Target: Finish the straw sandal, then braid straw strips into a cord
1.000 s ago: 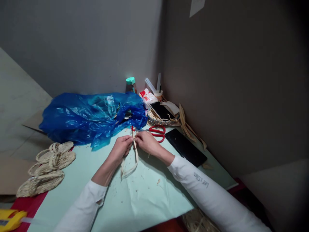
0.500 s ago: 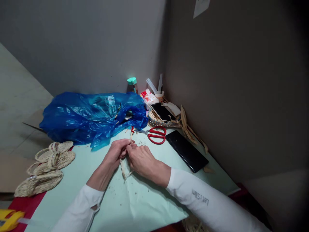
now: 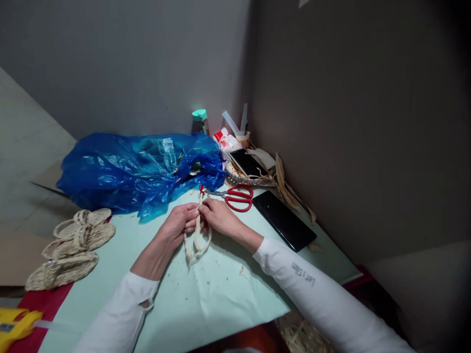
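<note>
Though flecked, tabletop [image 3: 228,304] near grey wall [image 3: 147,59].

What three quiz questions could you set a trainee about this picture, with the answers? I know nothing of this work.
1. Multiple choice: what do the left hand and right hand both pinch?
a) the bottle
b) the pale strip
c) the basket

2. True or false: the scissors lie on the table, in neither hand.

3. Fill in: the plastic bag is coloured ____.

Key: 1. b; 2. true; 3. blue.
</note>
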